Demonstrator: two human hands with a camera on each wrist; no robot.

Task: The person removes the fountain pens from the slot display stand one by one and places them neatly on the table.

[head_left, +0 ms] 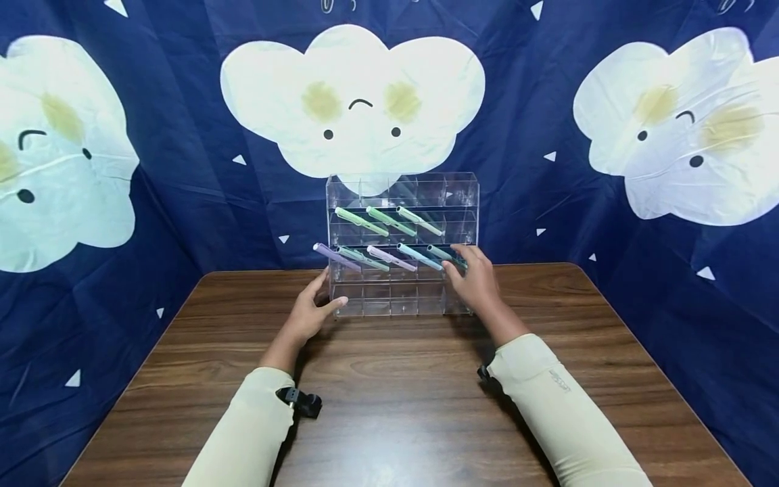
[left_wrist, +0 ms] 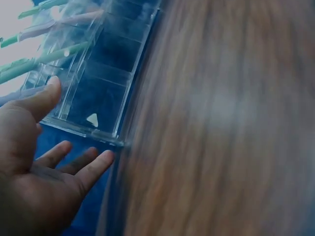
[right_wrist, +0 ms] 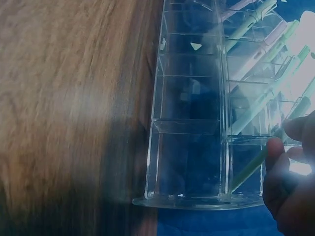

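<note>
Left hand: open, fingers spread, steadying the clear rack at its 8 o'clock corner.
Right hand: pinching the green pen at 3 o'clock.
Tip: hold the rack firm and keep the pen in line with its slot.

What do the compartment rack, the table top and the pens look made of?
Rack: clear rigid plastic, probably acrylic; glossy, the backdrop shows through its walls and its edges catch light.
Table: dark brown wood grain with a low sheen; solid wood or laminate cannot be told.
Pens: pastel, opaque, smooth barrels, likely plastic. The right hand touches the rightmost one.
</note>
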